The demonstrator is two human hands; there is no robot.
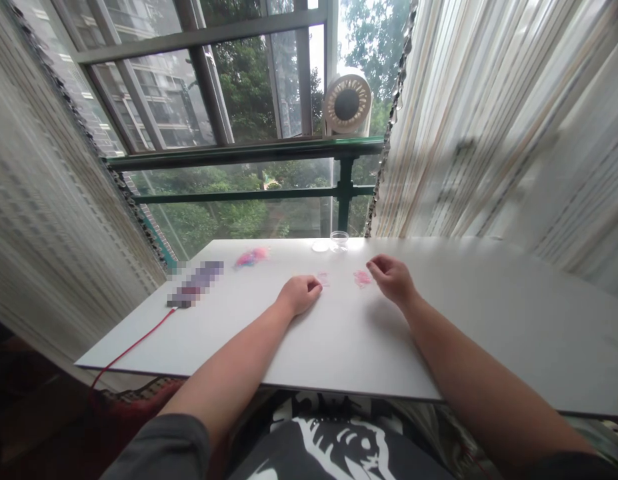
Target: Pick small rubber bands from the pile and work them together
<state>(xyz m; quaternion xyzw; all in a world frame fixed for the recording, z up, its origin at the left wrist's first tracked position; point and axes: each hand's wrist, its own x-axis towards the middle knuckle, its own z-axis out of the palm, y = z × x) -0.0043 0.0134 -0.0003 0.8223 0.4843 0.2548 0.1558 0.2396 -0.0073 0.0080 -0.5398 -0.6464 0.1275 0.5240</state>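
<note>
- The left hand (301, 295) rests low on the white table (499, 313), fingers curled inward at the near left edge of a pale pink cluster (323, 279); whether the fingertips are closed on a piece cannot be told.
- The right hand (393, 279) is raised a little over the table, its shadow falling beneath it, with thumb and fingers drawn toward each other; whether they meet or pinch something cannot be told.
- Just left of the right fingertips lies a brighter pink pile (361, 278) of small bits, too blurred to make out singly. Both pink groups sit between the two hands, slightly apart.
- Behind them, near the table's far edge, stands a clear round container (339, 242), with a pale flat disc (320, 246) just to its left; any marking on either is too small to read.
- Farther left lies a pink, red and blue bundle (251, 257), its surface too blurred for lettering to be read.
- A dark device (196, 285) lies on the left side, its face pixelated and illegible, with a red cable (136, 343) running off the table edge.
- The person's dark shirt (283, 450) carries a bold white print, partly cut off; its upper marks resemble lettering but cannot be read.
</note>
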